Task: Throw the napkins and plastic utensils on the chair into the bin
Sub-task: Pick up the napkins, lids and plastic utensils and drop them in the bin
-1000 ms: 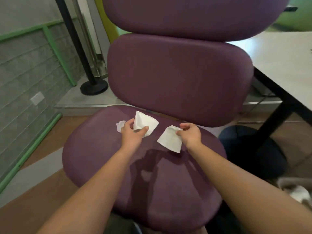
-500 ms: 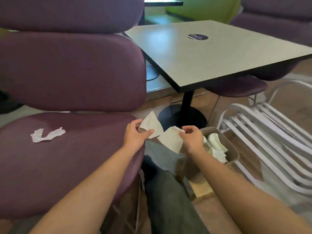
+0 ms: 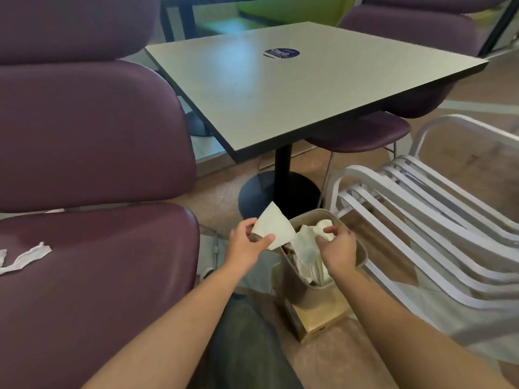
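Observation:
My left hand (image 3: pixel 247 242) pinches a folded white napkin (image 3: pixel 273 230) just left of the beige bin (image 3: pixel 362 255), beside the purple chair's (image 3: pixel 106 290) right edge. Over the bin's opening hovers my right hand (image 3: pixel 338 247), fingers loosely spread and holding nothing. A second napkin (image 3: pixel 304 247) lies below its thumb among crumpled white paper inside the bin. One torn white napkin strip (image 3: pixel 26 258) lies on the chair seat at far left. No plastic utensil is visible.
The bin stands on a small wooden box (image 3: pixel 320 318) on the floor. A square table (image 3: pixel 280 88) on a black pedestal (image 3: pixel 280 192) stands behind it. White slatted chairs (image 3: pixel 421 220) lie to the right. My dark trouser leg (image 3: pixel 247 346) is below.
I turned from the chair to the bin with a napkin in each hand. The right hand has let its napkin go into the bin; the left still holds its napkin.

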The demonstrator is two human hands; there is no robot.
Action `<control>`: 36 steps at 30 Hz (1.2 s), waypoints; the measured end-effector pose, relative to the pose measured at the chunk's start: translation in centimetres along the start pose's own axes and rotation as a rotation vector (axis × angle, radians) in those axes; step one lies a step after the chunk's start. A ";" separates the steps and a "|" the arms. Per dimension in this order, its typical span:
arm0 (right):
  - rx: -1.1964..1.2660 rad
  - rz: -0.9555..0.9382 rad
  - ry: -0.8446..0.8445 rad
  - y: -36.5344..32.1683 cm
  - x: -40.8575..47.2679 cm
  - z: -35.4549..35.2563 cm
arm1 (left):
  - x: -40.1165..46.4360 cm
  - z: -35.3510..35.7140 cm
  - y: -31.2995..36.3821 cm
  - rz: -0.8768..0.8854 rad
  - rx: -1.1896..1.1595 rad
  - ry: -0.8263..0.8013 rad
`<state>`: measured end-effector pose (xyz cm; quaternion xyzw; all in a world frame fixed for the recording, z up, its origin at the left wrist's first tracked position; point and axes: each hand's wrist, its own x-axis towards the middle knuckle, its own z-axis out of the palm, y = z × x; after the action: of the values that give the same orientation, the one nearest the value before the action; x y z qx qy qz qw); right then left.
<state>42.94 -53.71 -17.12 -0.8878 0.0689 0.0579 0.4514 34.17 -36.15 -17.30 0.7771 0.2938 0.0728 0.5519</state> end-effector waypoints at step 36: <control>-0.119 -0.298 -0.348 -4.8 -2.3 2.6 | 2.0 -2.2 0.7 0.050 0.190 0.056</control>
<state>41.42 -48.62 -14.47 -0.8899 -0.1451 0.1468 0.4068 35.07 -33.48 -16.30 0.8307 0.2950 0.0800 0.4654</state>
